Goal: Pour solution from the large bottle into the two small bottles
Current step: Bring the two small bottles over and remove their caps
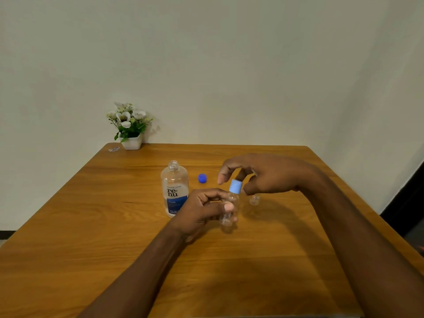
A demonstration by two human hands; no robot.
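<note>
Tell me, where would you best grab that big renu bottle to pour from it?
Probably round the labelled middle of the renu bottle, coming from its left side: it stands upright with its neck uncapped, so the top gives no hold, and the left hand, gripping the small bottle, crowds its lower right.

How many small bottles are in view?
2. Capped small bottle gripped by the left hand; other small bottle stands on the table, partly hidden behind the right hand.
</note>
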